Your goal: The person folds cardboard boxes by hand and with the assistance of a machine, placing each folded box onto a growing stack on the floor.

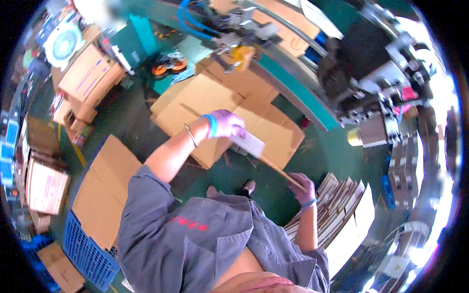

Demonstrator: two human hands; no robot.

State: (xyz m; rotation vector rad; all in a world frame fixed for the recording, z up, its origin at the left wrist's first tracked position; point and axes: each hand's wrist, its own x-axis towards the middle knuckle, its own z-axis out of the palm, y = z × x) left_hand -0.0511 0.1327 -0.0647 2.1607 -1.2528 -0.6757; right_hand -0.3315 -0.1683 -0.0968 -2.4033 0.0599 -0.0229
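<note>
My left hand point(227, 123), in a purple glove with a blue band at the wrist, is closed on one end of a pale, flat rectangular piece point(249, 142). From that piece a thin brown cardboard strip or sheet point(276, 169), seen nearly edge-on, slants down to the right. My right hand point(304, 189), also gloved, is closed on its lower end. Whether the pale piece and the cardboard are joined, I cannot tell. Under and beyond my left hand lie flattened cardboard boxes point(200, 105). Beside my right hand leans a stack of cardboard sheets point(337, 210).
A teal-sided machine frame point(293, 80) runs across the far right, with dark machinery point(361, 53) above it. At my left, a large cardboard sheet point(105, 190) rests on a blue plastic crate point(88, 249). Stacked cartons point(88, 83) and a fan point(63, 44) stand at the far left.
</note>
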